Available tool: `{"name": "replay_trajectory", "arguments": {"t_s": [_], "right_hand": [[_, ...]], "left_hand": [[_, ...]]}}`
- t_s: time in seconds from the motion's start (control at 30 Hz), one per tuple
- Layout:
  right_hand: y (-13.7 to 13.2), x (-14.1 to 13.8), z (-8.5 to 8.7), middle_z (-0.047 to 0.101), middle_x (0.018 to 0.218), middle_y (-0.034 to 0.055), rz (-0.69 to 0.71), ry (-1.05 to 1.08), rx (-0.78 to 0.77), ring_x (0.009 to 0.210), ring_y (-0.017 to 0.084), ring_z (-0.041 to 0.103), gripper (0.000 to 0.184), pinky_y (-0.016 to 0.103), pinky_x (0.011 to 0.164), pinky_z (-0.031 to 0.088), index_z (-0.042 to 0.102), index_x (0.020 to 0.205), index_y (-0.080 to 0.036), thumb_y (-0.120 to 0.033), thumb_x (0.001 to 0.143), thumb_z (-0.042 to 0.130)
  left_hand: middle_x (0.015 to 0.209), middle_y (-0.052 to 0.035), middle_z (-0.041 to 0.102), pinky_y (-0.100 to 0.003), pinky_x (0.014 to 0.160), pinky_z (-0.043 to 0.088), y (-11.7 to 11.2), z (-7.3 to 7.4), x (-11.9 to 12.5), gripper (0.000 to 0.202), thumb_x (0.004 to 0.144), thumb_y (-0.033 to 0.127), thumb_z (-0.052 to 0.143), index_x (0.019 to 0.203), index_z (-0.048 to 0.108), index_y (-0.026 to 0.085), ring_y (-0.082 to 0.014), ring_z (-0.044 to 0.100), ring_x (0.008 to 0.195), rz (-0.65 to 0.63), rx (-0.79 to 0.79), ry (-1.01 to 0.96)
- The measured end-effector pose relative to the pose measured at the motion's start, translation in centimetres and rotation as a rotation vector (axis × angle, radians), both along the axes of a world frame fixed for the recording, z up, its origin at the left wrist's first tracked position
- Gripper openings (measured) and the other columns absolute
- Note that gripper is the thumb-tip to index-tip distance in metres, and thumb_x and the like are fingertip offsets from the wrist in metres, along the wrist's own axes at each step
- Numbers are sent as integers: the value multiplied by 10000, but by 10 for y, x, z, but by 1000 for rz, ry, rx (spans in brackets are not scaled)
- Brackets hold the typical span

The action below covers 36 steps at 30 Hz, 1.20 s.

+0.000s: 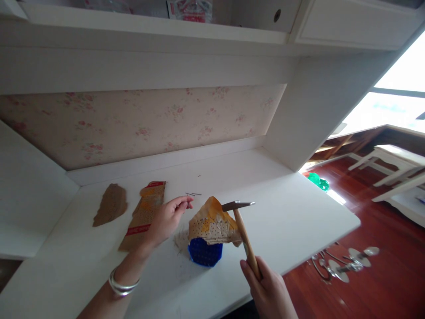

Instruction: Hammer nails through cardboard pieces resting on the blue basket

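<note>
My right hand (267, 283) is wrapped round the wooden handle of a hammer (244, 232), whose metal head is raised at the right edge of a torn piece of brown cardboard (212, 226). Orange-yellow stains and many small holes mark this cardboard, which rests over a dark blue, many-sided object (205, 252). My left hand (171, 217), with silver bangles at the wrist, has its fingertips pinched together left of the cardboard. Whatever they hold, if anything, is too small to make out. Just beyond those fingertips lie a few thin nails (196, 193).
A cardboard strip with red bands (139, 228) and a plain brown scrap (111, 204) lie on the left of the white desk (292, 208). A shelf (149, 26) overhangs the back. Past the desk's right edge, a metal lamp-like fixture (348, 263) is on the red floor.
</note>
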State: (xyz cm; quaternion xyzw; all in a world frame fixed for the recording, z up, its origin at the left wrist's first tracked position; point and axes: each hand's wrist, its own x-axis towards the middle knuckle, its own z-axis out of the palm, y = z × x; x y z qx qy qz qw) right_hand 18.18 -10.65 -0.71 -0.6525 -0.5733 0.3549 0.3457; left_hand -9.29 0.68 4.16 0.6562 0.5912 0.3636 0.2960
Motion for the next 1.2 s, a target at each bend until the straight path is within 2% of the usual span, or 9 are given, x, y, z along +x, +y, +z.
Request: {"name": "replay_trajectory", "arguments": {"t_s": [0.1, 0.23, 0.33, 0.43, 0.63, 0.8, 0.93, 1.2], "right_hand": [[-1, 0, 1, 325, 558, -74, -12, 17, -7, 526, 123, 296, 428, 235, 489, 296, 462, 654, -224, -590, 867, 518], [-3, 0, 3, 320, 564, -70, -25, 31, -5, 529, 122, 297, 429, 233, 489, 288, 464, 649, -219, -585, 866, 514], [-2, 1, 5, 316, 569, -70, -8, 35, -10, 534, 123, 295, 424, 235, 486, 271, 459, 660, -219, -583, 873, 505], [-2, 0, 6, 317, 564, -70, -3, 37, -2, 532, 123, 294, 425, 235, 480, 263, 454, 660, -221, -585, 875, 502], [-2, -1, 6, 334, 566, -65, 10, 47, -6, 534, 125, 295, 423, 236, 480, 269, 455, 661, -222, -582, 880, 498], [-2, 1, 7, 338, 570, -65, 67, 50, -37, 542, 129, 296, 412, 244, 489, 266, 448, 673, -224, -572, 890, 493], [-2, 0, 8, 332, 570, -68, 42, 48, -29, 542, 128, 296, 415, 248, 491, 255, 431, 666, -228, -573, 888, 490], [0, 3, 4, 336, 578, -69, 108, 12, -71, 553, 127, 304, 417, 242, 503, 268, 416, 679, -227, -577, 898, 472]], "left_hand": [[969, -59, 742, -290, 832, 538, -10, 8, 16, 297, 912, 371, 527, 1085, 671, 177, -190, 690, 899, -46, -57, -129], [917, -43, 752, -266, 790, 542, -14, 2, 27, 291, 866, 423, 617, 1017, 702, 189, -189, 700, 851, -51, -90, -168], [828, -24, 740, -251, 765, 530, -12, -3, 33, 293, 904, 433, 565, 972, 744, 211, -173, 689, 811, -55, -24, -114], [890, -32, 740, -250, 792, 524, -10, -6, 40, 275, 897, 416, 580, 933, 769, 220, -173, 683, 852, -86, 62, -70], [903, -22, 776, -261, 769, 557, -9, -23, 53, 216, 818, 385, 684, 907, 768, 207, -195, 721, 836, 0, -33, -134], [931, -14, 777, -296, 808, 556, -8, -36, 55, 201, 835, 390, 669, 909, 771, 235, -201, 722, 856, 31, 52, -80], [915, 2, 779, -312, 828, 542, -8, -36, 55, 171, 836, 379, 672, 900, 775, 259, -200, 715, 870, 58, 112, 14], [879, 21, 781, -321, 810, 531, -8, -32, 59, 135, 840, 355, 671, 884, 776, 283, -200, 709, 836, 56, 162, 108]]}}
